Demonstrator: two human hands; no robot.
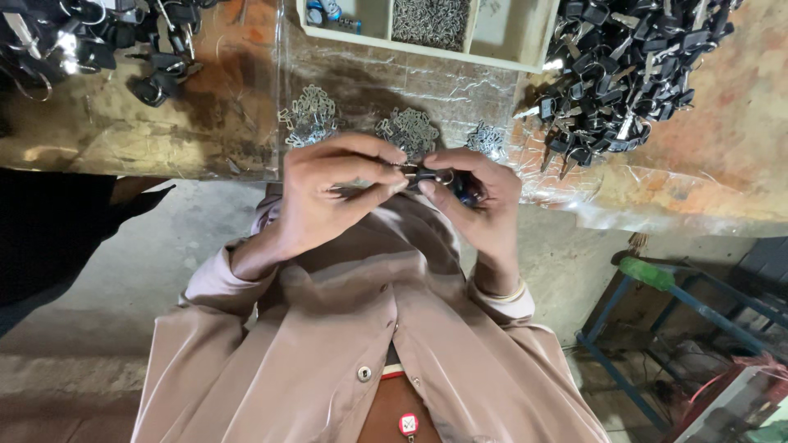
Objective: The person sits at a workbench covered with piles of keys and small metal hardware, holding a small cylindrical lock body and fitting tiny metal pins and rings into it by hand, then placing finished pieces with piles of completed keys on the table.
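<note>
Black key fob [428, 174] sat pinched between both hands just in front of the table edge [164, 168], over the person's chest. Left hand [328, 197] had its fingers narrowed on the fob's left end; right hand [480, 201] cupped and gripped the other end (a bangle [505, 293] ringed that wrist). Behind the hands lay 3 small heaps of metal key blanks [310, 115] on clear plastic sheeting [460, 86]. A pile of black fobs [624, 66] lay to the right, a compartmented tray [492, 56] beyond.

Counted around the divided tray

Below the one divided tray [427, 47]: three small metal-piece heaps [310, 115]. Flanking it: two black key piles [624, 74]. Two hands [328, 193], one black key [427, 174].
</note>
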